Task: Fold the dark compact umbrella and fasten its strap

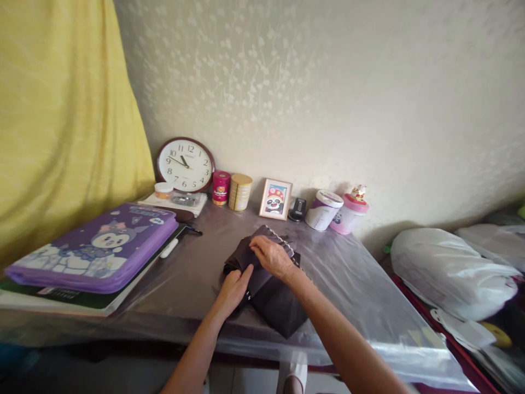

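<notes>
A dark folding umbrella [283, 309] lies over the middle of the table, its canopy loose and gathered in folds. One of its edges has a black-and-white trim, and a pointed panel hangs toward the table's front. My left hand [235, 287] is closed round the gathered fabric on the near left, thumb on top. Just above it, my right hand [270, 256] has its fingers bent and pinched together at the upper folds of the canopy. The fingertips of my left hand are hidden beneath the cloth.
On the left lie a purple cartoon folder [98, 249], a white marker [169, 248] and a pen [193, 230]. Along the wall stand a clock [186, 164], tins [240, 192], a picture frame [275, 199] and tubs [324, 210]. White plastic bags [451, 271] sit to the right.
</notes>
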Demonstrator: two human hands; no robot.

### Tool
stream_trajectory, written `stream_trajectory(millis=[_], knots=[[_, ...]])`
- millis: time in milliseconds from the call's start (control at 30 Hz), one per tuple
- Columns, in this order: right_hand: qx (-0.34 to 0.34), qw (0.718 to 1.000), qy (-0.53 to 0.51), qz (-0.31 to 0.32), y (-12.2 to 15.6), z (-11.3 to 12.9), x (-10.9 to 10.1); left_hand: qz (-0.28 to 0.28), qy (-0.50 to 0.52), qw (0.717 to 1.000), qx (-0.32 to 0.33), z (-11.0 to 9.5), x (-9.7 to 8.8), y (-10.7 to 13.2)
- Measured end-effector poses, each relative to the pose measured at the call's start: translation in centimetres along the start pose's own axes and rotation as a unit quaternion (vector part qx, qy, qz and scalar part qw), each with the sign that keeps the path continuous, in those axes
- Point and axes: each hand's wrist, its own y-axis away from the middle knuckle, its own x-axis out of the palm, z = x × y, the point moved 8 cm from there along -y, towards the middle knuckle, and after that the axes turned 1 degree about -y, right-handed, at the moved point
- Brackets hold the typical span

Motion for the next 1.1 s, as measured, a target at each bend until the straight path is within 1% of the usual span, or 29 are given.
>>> stream_trajectory(millis=[67, 133, 233, 333, 400, 467, 567, 633, 733, 800, 900, 1000, 1100], knots=[[-0.010, 0.999, 0.023, 0.034, 0.3, -0.8, 1.0, -0.005, 0.002, 1.000, 0.002, -0.2, -0.2, 0.1], [0.014, 0.998, 0.056, 0.035, 0.6, -2.4, 1.0, -0.004, 0.008, 1.000, 0.004, -0.4, -0.3, 0.2], [0.075, 0.994, 0.082, 0.004, 1.0, -5.1, -0.6, 0.002, 0.023, 1.000, 0.002, -0.4, -0.3, 0.3], [0.087, 0.995, 0.050, -0.027, 1.8, -6.2, -3.1, -0.001, 0.034, 0.999, 0.002, -0.3, -0.4, 0.3], [0.079, 0.996, 0.009, -0.028, 2.6, -6.2, -4.3, 0.000, 0.034, 0.999, 0.006, -0.3, -0.3, 0.3], [0.073, 0.997, -0.028, -0.015, 3.8, -6.0, -5.0, -0.007, 0.027, 1.000, 0.007, -0.4, -0.4, 0.3], [0.069, 0.996, -0.054, 0.014, 5.8, -5.3, -5.4, -0.025, 0.012, 1.000, 0.006, -0.6, -0.8, 0.5], [0.067, 0.995, -0.060, 0.033, 7.0, -4.9, -5.5, -0.024, 0.011, 1.000, 0.003, -0.6, -1.1, 0.7], [0.069, 0.994, -0.066, 0.050, 8.3, -4.3, -5.9, -0.009, 0.043, 0.999, 0.003, -0.7, -1.5, 0.9], [0.075, 0.993, -0.068, 0.055, 8.9, -4.0, -6.1, -0.008, 0.075, 0.997, 0.007, -0.7, -1.8, 1.0], [0.084, 0.992, -0.072, 0.064, 9.6, -3.5, -6.0, -0.022, 0.097, 0.995, 0.002, -0.4, -2.4, 0.9], [0.081, 0.990, -0.071, 0.090, 10.3, -2.8, -5.4, -0.024, 0.077, 0.997, 0.005, -0.1, -2.5, 0.7], [0.074, 0.988, -0.063, 0.121, 11.0, -2.1, -4.6, -0.019, 0.048, 0.998, 0.022, -0.1, -2.4, 0.5]])
